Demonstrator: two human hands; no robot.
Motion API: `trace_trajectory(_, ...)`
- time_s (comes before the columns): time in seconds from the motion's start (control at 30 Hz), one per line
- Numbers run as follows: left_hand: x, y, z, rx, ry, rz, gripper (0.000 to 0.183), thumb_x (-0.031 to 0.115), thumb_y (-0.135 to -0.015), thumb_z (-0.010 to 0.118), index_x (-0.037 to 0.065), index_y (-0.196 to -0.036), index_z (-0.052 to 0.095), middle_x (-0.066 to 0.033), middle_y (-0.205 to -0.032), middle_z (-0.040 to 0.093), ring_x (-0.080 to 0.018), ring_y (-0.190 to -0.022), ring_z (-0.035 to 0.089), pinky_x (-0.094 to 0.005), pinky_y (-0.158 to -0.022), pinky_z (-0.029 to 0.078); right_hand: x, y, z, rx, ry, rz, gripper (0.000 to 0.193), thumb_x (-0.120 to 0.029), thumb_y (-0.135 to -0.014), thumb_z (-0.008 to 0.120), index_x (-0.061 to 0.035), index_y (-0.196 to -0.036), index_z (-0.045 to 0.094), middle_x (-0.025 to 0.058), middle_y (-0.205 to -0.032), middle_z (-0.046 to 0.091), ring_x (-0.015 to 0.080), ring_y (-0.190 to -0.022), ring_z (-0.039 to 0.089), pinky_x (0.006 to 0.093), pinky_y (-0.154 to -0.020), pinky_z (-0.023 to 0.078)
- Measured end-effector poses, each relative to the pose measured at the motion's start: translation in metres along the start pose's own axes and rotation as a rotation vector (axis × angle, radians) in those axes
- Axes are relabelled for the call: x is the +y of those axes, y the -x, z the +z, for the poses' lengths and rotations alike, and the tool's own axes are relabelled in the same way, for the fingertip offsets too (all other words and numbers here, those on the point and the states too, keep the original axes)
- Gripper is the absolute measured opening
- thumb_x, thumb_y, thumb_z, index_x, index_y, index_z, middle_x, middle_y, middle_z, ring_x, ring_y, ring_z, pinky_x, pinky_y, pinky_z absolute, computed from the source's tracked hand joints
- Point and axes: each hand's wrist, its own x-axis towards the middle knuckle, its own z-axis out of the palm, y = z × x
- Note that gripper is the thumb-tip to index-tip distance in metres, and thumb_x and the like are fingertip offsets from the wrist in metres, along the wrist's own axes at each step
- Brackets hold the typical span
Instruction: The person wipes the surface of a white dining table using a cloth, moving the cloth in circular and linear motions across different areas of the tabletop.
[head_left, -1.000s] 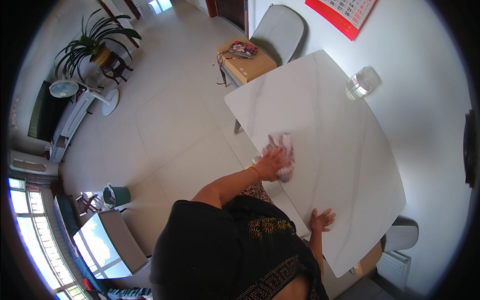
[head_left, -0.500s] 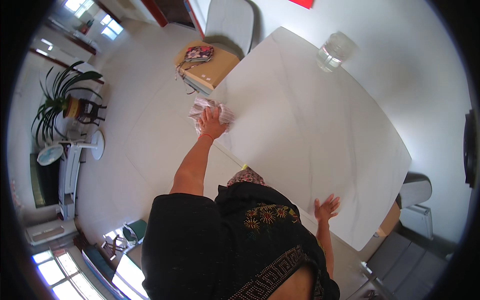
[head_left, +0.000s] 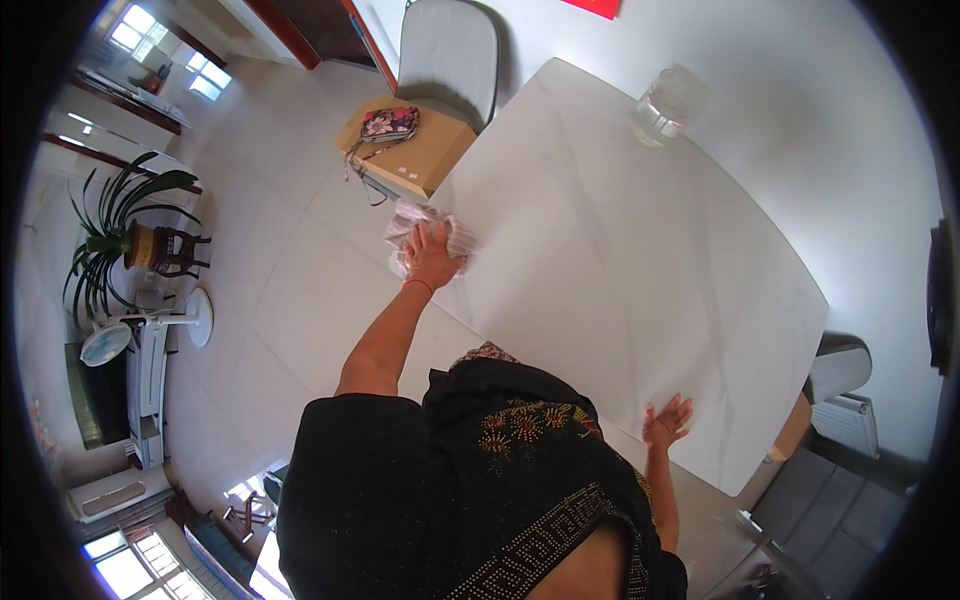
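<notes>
A crumpled pink-and-white striped cloth (head_left: 408, 218) lies at the left edge of the white marbled table (head_left: 610, 250), partly hanging over it. My left hand (head_left: 430, 258) presses down on this cloth, its fingers spread across the top; the part under my palm is hidden. Farther right, near the table's front edge, my right hand (head_left: 667, 422) rests on the bare tabletop with fingers apart and nothing in it.
A clear glass jar (head_left: 660, 115) stands by the far right edge against the wall. Beyond the left edge, a grey-backed chair (head_left: 450, 60) bears a cardboard box (head_left: 425, 165) topped by a floral pouch (head_left: 390, 122). Another chair (head_left: 838, 374) is at right.
My left hand and the cloth have shifted slightly right and nearer. The whole view has turned a little; my right hand stays on the tabletop.
</notes>
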Motion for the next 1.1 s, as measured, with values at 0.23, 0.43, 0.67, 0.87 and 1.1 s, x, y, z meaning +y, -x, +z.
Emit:
trace_trajectory(0.23,0.019,-0.006,-0.007,-0.056,-0.062,0.189,0.093,0.050,-0.075,0.067,0.017,-0.147,0.018,-0.0234,-0.152,0.007,-0.0434,-0.141,0.004,-0.0590,-0.111,0.009,-0.059,-0.032,0.023,0.154,-0.258,0.425,0.078,-0.064,-0.091,0.029,-0.0177,-0.150,0.008,0.0152,-0.157,-0.003,0.0323,-0.144,-0.005,0.0668,-0.106,0.004)
trace_trajectory(0.43,0.056,-0.035,-0.013,-0.095,-0.089,0.263,0.097,0.052,-0.073,0.068,0.018,-0.148,0.017,-0.0222,-0.153,0.007,-0.0418,-0.141,0.004,-0.0592,-0.111,0.009,-0.095,-0.091,0.011,0.157,-0.511,0.928,0.095,-0.071,-0.087,0.025,-0.0005,-0.148,0.006,0.0286,-0.152,-0.003,0.0461,-0.140,-0.005,0.0677,-0.105,0.007)
trace_trajectory(0.67,0.077,-0.064,-0.027,-0.170,-0.074,0.286,0.096,0.052,-0.075,0.066,0.019,-0.149,0.015,-0.0219,-0.154,0.003,-0.0415,-0.142,0.001,-0.0586,-0.111,0.008,-0.093,-0.107,0.017,0.168,-0.515,1.012,0.131,-0.094,-0.062,0.031,0.0051,-0.145,0.009,0.0365,-0.148,0.002,0.0536,-0.137,-0.002,0.0655,-0.105,0.009)
trace_trajectory(0.87,0.088,-0.083,-0.028,-0.169,-0.076,0.259,0.097,0.052,-0.074,0.067,0.020,-0.149,0.015,-0.0206,-0.154,0.002,-0.0409,-0.142,0.000,-0.0585,-0.111,0.007,-0.085,-0.106,0.022,0.087,-0.449,0.965,0.138,-0.098,-0.055,0.030,0.0070,-0.143,0.014,0.0386,-0.146,0.008,0.0551,-0.136,0.002,0.0657,-0.105,0.012)
trace_trajectory(1.1,0.109,-0.105,-0.034,-0.140,-0.049,0.261,0.096,0.052,-0.073,0.068,0.020,-0.148,0.017,-0.0204,-0.154,0.003,-0.0417,-0.142,0.002,-0.0586,-0.111,0.008,-0.077,-0.112,0.033,0.089,-0.405,0.976,0.139,-0.099,-0.054,0.031,0.0082,-0.142,0.016,0.0408,-0.145,0.010,0.0574,-0.135,0.003,0.0670,-0.103,0.014)
